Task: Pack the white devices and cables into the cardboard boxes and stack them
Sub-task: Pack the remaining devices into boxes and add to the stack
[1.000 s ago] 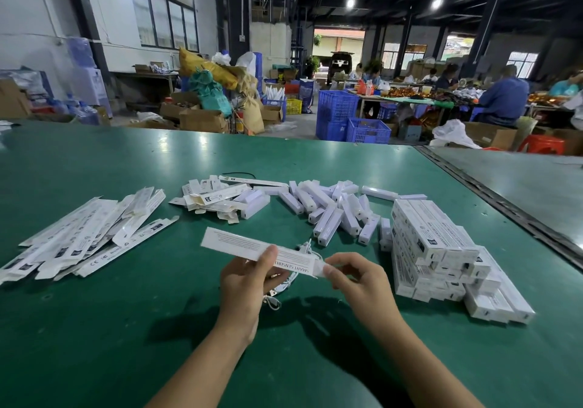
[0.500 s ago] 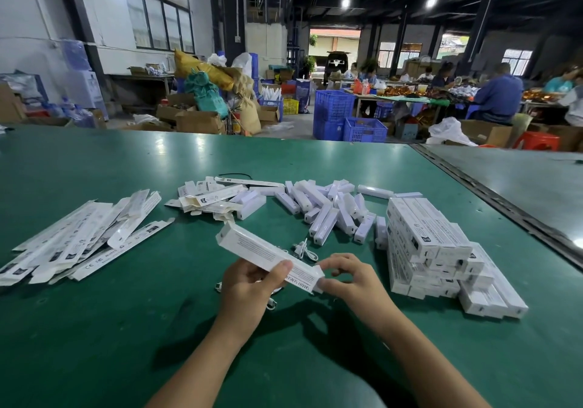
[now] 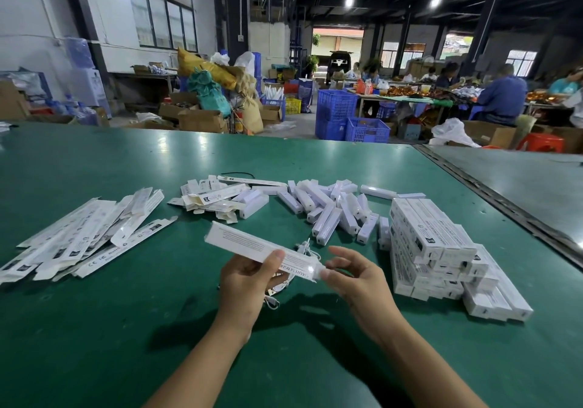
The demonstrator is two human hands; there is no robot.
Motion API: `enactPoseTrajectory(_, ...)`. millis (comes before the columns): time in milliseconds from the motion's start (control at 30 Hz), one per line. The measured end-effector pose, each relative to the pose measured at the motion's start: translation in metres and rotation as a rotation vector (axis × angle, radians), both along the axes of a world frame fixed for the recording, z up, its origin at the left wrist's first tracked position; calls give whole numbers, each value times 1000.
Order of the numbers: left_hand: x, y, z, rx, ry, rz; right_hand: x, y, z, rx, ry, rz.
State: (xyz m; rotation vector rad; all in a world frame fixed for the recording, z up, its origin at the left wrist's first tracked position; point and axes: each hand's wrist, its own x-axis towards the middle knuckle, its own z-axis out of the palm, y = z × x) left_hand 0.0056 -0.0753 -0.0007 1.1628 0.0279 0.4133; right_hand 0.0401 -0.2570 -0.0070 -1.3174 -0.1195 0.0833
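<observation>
Just left of the stack (image 3: 435, 237), the left hand (image 3: 246, 284) grips the box (image 3: 249, 245); the right hand (image 3: 356, 278) has let go its pinch, fingers spread by the flap end (flap likely shut, ready for stacking). Loose devices (image 3: 328, 212) lie behind-left of the stack

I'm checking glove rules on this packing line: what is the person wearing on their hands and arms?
Nothing that shows. The left hand and the right hand are bare, with no gloves or rings in view. The left forearm and the right forearm are bare down to the bottom edge of the picture, with no sleeve, watch, bracelet or wrist strap in view.
</observation>
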Motion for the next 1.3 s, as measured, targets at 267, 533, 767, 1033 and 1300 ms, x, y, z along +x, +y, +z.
enactPoseTrajectory(267, 2, -2, 1, 2, 20, 16, -10, 9, 7, 69, 61, 202)
enactPoseTrajectory(533, 3, -1, 4, -45, 28, -73, -16, 17, 6, 254, 85, 334)
enactPoseTrajectory(767, 17, 19, 4, -229, 54, 260, -23, 44, -15, -844, -678, -48)
enactPoseTrajectory(1033, 19, 13, -2, -213, 105, 285, -21, 49, -21, -1176, -879, 247)
enactPoseTrajectory(1300, 17, 12, -3, -181, 123, 253, -30, 46, -11, -1183, -679, 122)
